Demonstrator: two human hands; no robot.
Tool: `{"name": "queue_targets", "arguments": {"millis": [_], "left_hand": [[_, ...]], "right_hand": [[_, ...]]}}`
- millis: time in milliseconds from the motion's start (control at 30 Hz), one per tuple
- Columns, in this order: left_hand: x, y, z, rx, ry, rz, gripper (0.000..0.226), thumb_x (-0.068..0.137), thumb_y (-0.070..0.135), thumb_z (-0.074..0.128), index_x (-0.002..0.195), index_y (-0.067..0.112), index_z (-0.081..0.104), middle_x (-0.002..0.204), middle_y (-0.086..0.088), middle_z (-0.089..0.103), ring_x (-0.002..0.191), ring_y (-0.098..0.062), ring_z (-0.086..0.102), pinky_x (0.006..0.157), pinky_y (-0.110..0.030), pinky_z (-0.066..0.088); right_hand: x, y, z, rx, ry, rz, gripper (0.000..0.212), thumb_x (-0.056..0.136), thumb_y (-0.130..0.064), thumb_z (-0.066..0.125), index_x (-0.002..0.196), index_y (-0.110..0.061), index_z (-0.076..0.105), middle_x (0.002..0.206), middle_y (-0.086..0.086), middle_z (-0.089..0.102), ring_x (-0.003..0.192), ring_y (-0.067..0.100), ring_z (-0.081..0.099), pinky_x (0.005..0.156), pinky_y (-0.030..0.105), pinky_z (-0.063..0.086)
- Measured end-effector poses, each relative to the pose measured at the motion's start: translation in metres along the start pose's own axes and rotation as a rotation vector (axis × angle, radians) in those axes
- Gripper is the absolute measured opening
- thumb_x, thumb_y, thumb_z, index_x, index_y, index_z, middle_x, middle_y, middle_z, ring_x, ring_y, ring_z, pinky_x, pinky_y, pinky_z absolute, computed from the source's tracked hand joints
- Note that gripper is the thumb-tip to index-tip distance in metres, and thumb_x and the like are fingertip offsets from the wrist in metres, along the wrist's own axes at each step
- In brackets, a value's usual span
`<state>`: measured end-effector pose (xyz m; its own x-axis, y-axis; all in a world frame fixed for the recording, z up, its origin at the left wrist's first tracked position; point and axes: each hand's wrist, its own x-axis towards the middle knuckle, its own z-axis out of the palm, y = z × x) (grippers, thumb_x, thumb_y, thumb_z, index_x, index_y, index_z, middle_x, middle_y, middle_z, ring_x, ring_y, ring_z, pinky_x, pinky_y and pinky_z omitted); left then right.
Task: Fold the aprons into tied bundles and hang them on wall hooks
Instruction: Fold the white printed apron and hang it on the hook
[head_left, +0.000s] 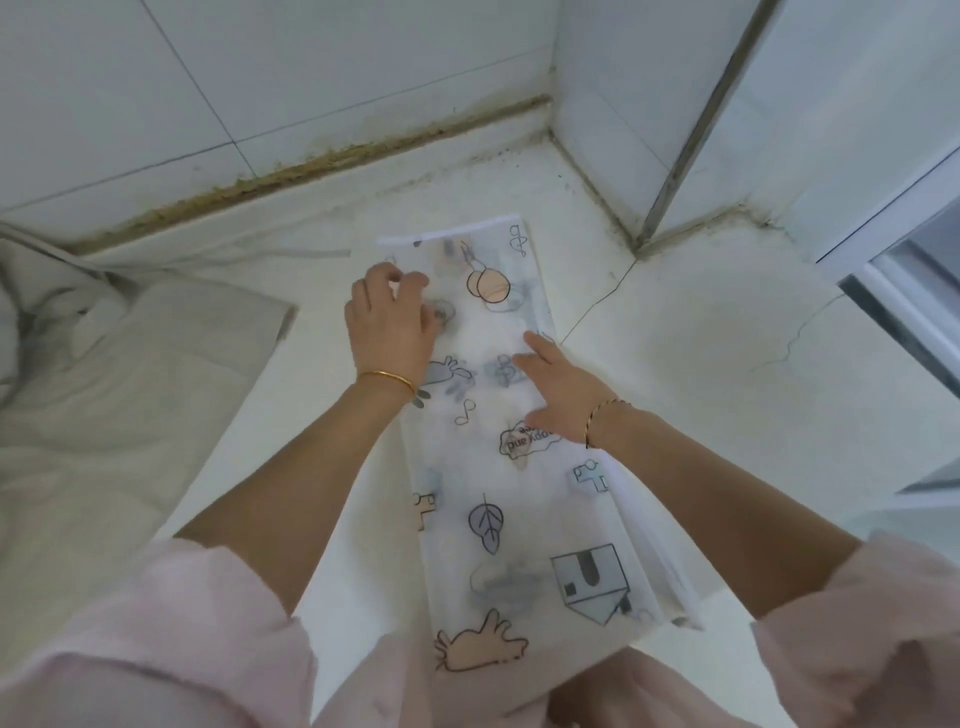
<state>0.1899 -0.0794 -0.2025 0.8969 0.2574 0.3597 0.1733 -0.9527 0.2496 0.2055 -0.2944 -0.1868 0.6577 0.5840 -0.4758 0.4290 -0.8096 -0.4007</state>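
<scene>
On the white counter (701, 389), the folded apron (498, 519) bears upside-down print, legible only as "ppy and"; left hand (387, 327) pinches its edge, right hand (561, 395) presses flat.

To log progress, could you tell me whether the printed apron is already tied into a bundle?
No, the printed apron lies as a long flat strip on the counter.

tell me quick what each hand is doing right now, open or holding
Left hand: fingers curled at edge of printed apron; grip cannot be told.
Right hand: open, pressing flat on the apron.
</scene>
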Motion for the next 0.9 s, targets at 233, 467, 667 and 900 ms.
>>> {"name": "queue_targets", "arguments": {"millis": [233,467,667,900], "left_hand": [[-0.031,-0.003,-0.010,-0.635,-0.335,-0.716,0.050,0.091,0.009,0.053,0.136,0.014,0.030,0.112,-0.017,0.051,0.066,-0.036,0.064,0.054,-0.042,0.056],[-0.042,-0.009,-0.027,-0.477,-0.247,-0.505,0.039,0.092,0.004,0.049,0.130,0.002,0.043,0.111,-0.013,0.050,0.096,-0.029,0.052,0.090,-0.037,0.046],[-0.085,-0.036,-0.033,-0.027,-0.206,0.678,0.039,0.068,-0.006,0.035,0.099,0.011,0.052,0.102,-0.013,0.059,0.087,-0.030,0.050,0.064,-0.039,0.051],[-0.099,-0.040,-0.046,0.031,-0.531,0.764,0.052,0.070,0.018,0.040,0.120,0.010,0.049,0.122,-0.015,0.059,0.100,-0.034,0.059,0.082,-0.041,0.053]], "right_hand": [[-0.005,-0.006,0.001,-0.048,0.054,0.022,0.075,0.089,-0.020,0.062,0.149,-0.015,0.019,0.158,-0.004,-0.011,0.142,0.019,0.025,0.107,0.034,0.037],[-0.016,0.008,0.004,0.024,0.274,-0.069,0.042,0.089,0.000,0.048,0.130,-0.007,0.048,0.141,0.007,0.034,0.109,0.027,0.054,0.090,0.028,0.042],[-0.021,0.036,0.010,0.022,0.272,-0.225,0.046,0.078,0.019,0.041,0.114,0.001,0.063,0.119,0.016,0.058,0.114,0.031,0.053,0.101,0.027,0.035],[-0.016,0.051,0.014,0.081,0.211,-0.244,0.041,0.084,0.019,0.042,0.117,0.004,0.062,0.132,0.020,0.052,0.128,0.034,0.044,0.109,0.045,0.034]]}}
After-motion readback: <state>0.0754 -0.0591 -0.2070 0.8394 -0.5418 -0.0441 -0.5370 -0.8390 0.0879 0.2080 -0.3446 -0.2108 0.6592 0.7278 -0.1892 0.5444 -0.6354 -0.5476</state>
